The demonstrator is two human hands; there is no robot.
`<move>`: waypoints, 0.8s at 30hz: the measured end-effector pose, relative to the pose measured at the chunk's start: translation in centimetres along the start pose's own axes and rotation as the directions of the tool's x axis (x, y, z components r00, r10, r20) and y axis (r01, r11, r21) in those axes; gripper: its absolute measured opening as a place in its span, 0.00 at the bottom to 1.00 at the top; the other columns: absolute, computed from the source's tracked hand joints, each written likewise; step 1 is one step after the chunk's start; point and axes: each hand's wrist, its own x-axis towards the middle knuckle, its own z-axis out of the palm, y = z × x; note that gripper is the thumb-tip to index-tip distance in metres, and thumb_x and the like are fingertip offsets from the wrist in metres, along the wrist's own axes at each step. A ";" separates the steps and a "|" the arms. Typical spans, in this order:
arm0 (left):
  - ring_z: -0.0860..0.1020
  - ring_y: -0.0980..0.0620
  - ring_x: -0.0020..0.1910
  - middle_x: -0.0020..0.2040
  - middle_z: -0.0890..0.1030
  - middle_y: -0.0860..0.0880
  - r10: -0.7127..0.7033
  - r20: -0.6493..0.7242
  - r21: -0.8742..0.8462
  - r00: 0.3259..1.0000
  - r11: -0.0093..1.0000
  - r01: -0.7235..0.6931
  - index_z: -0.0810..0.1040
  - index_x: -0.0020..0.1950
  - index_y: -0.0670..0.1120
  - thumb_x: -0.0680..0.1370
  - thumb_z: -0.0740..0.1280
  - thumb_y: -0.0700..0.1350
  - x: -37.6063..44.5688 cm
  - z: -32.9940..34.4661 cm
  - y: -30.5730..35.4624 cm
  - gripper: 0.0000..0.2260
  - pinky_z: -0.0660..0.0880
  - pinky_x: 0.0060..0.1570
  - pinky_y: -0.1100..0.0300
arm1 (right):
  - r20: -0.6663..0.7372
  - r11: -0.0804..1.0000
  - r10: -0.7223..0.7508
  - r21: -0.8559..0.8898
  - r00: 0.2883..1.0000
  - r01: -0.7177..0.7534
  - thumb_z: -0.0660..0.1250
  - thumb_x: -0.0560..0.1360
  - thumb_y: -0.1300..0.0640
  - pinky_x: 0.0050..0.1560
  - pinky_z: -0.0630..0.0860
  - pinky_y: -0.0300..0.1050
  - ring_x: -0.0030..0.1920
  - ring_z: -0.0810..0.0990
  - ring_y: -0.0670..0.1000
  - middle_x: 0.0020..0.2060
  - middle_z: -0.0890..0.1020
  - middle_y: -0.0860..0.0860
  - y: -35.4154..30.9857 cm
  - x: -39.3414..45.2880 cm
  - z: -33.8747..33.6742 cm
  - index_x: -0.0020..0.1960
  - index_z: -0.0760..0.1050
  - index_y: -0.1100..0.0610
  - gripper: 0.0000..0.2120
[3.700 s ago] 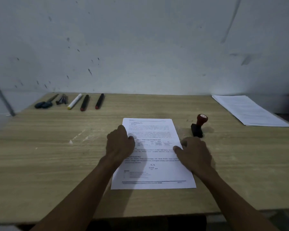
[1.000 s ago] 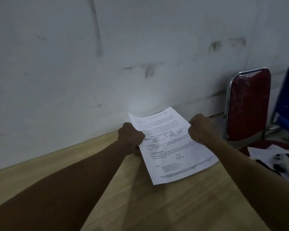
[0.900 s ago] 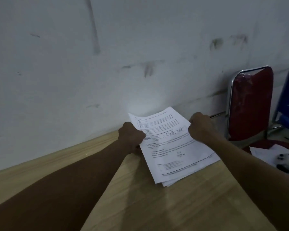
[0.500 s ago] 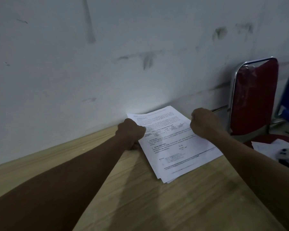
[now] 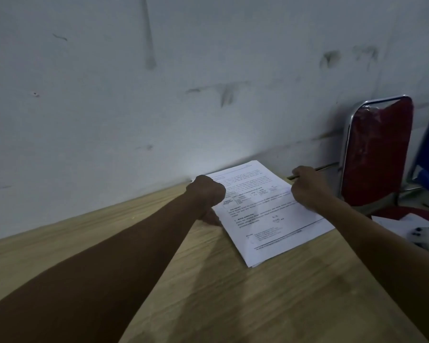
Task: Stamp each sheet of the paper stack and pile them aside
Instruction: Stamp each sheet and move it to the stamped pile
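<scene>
White paper stack [image 5: 270, 214] lies flat, both hands' curled fingers [image 5: 305, 184] gripping its sides.

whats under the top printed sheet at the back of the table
More white sheets: their edges peek out below the top sheet at the near corner, so it lies on a pile on the wooden table. How many, or whether they are stamped, is covered.

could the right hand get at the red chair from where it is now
Probably yes. The right hand rests at the right edge of the paper pile, near the table corner, and the red chair stands just beyond with nothing visible between them. How far away it is cannot be told.
</scene>
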 end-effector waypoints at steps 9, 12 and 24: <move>0.78 0.41 0.40 0.43 0.76 0.37 0.056 0.006 0.087 0.998 0.995 -0.057 0.69 0.50 0.37 0.79 0.62 0.45 -2.3 -1.4 0.1 0.10 0.79 0.39 0.51 | -0.008 0.984 -0.131 -0.121 0.991 0.129 0.63 0.77 0.59 0.54 0.77 0.53 0.55 0.78 0.59 0.57 0.80 0.58 -1.9 -3.6 -0.9 0.63 0.72 0.60 0.16; 0.80 0.43 0.41 0.46 0.77 0.39 0.133 0.016 0.089 0.991 0.987 -0.133 0.69 0.48 0.40 0.78 0.64 0.48 -3.8 -3.1 -0.2 0.11 0.77 0.38 0.55 | -0.007 0.981 -0.177 -0.081 0.984 0.176 0.65 0.77 0.56 0.56 0.75 0.51 0.59 0.77 0.58 0.61 0.79 0.56 -3.6 -6.3 -1.1 0.67 0.72 0.57 0.19; 0.83 0.45 0.45 0.51 0.80 0.42 0.395 -0.119 -0.004 0.911 0.917 -0.399 0.73 0.60 0.42 0.76 0.69 0.47 -16.3 -11.3 -4.8 0.17 0.80 0.44 0.51 | 0.125 0.924 -0.361 0.180 0.924 0.337 0.67 0.76 0.49 0.54 0.75 0.46 0.50 0.78 0.46 0.48 0.81 0.46 -13.4 -21.9 -2.4 0.60 0.77 0.49 0.13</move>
